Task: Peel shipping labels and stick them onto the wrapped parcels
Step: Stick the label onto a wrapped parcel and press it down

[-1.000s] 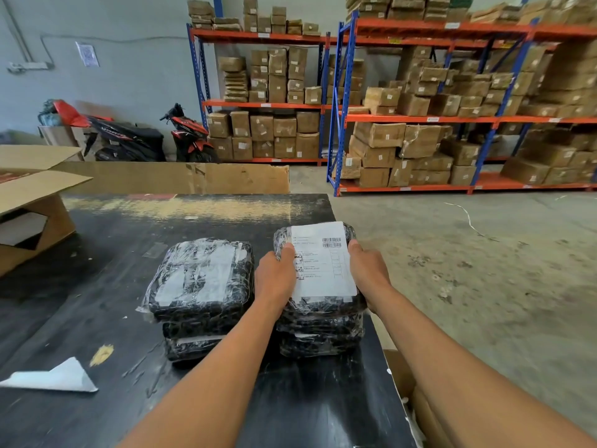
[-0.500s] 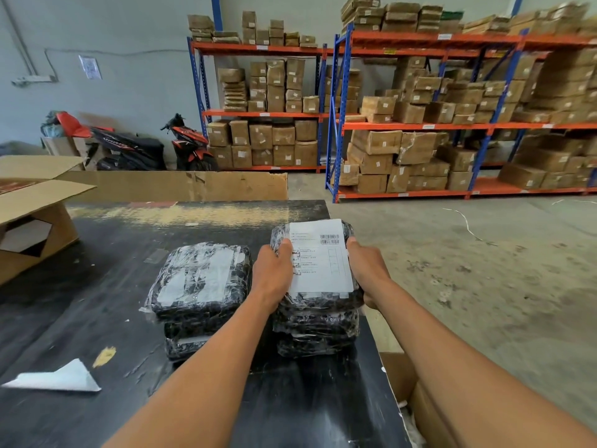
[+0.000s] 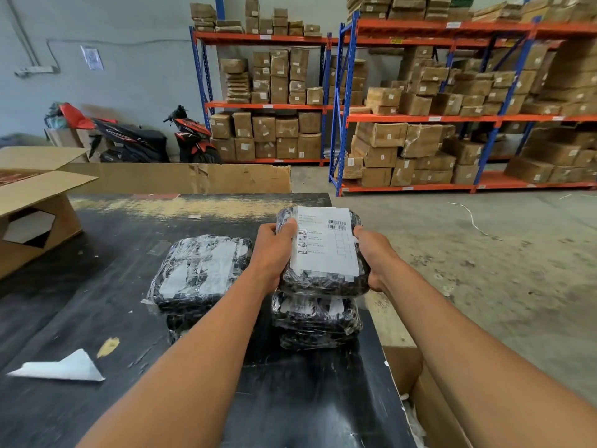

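Two sides of the labelled parcel [image 3: 323, 286] were held tight — left grip [image 3: 271, 250], right grip [image 3: 374, 257] — over the parcel stack [image 3: 316, 321].

A: Labelled parcel [image 3: 323, 284] status?
B: Black, clear-wrapped, white barcode label [image 3: 324, 244] flat on its top face. Left hand [image 3: 273, 250] and right hand [image 3: 374, 253] grip its sides, over the right stack [image 3: 315, 321].
A: Others?
B: Left stack [image 3: 200, 270] just beside it, same wrap, top face showing white patches under the film.
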Tool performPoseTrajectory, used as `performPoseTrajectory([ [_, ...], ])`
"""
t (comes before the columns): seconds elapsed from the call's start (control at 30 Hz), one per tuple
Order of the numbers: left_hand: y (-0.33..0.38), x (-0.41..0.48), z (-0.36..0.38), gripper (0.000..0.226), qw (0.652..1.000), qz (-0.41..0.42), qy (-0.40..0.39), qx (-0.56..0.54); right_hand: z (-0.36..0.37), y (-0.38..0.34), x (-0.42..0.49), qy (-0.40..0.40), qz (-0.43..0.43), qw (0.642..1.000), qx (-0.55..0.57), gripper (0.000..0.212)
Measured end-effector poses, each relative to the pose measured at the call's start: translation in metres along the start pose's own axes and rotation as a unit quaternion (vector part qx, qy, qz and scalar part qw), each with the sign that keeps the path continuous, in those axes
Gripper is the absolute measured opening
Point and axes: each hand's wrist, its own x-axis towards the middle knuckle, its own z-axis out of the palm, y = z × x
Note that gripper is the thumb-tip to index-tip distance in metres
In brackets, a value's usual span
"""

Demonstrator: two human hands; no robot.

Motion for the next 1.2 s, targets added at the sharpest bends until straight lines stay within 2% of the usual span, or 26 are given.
performPoseTrajectory([
  [0.4, 0.011, -0.045, -0.007, 0.035, 0.999, -0.040, 0.027, 0.015, -0.008, 0.014, -0.036, -0.006, -0.082, 0.993, -0.088, 0.043],
  [0.57, -0.001, -0.084, -0.018, 0.028, 0.998, -0.049, -0.019, 0.021, -0.007, 0.038, -0.066, 0.034, -0.094, 0.992, -0.082, 0.034],
  [0.6, -0.004, -0.094, -0.020, 0.036, 0.998, -0.053, -0.019, 0.022, -0.007, 0.044, -0.073, 0.033, -0.091, 0.992, -0.086, 0.034],
  [0.67, -0.020, -0.108, -0.023, 0.074, 0.999, -0.052, -0.009, 0.013, -0.006, 0.059, -0.091, 0.029, -0.092, 0.990, -0.099, 0.033],
  [0.7, -0.025, -0.117, -0.025, 0.074, 0.998, -0.054, 0.001, 0.021, -0.006, 0.068, -0.098, 0.029, -0.091, 0.990, -0.106, 0.034],
  [0.77, -0.024, -0.146, -0.025, 0.039, 0.998, -0.040, 0.019, 0.044, -0.008, 0.083, -0.114, 0.036, -0.090, 0.989, -0.112, 0.036],
  [0.8, -0.025, -0.160, -0.025, 0.035, 0.998, -0.033, 0.032, 0.040, -0.009, 0.088, -0.125, 0.041, -0.089, 0.988, -0.115, 0.035],
  [0.87, -0.030, -0.183, -0.026, 0.035, 0.997, -0.019, 0.048, 0.056, -0.012, 0.099, -0.144, 0.052, -0.091, 0.987, -0.120, 0.031],
  [0.93, -0.040, -0.204, -0.028, 0.053, 0.995, -0.024, 0.056, 0.081, -0.015, 0.112, -0.165, 0.064, -0.086, 0.986, -0.127, 0.031],
  [0.97, -0.045, -0.214, -0.029, 0.055, 0.994, -0.035, 0.054, 0.087, -0.016, 0.120, -0.175, 0.073, -0.086, 0.985, -0.132, 0.033],
  [1.2, -0.083, -0.278, -0.035, 0.035, 0.988, -0.075, 0.063, 0.120, -0.023, 0.172, -0.234, 0.104, -0.047, 0.983, -0.142, 0.048],
])
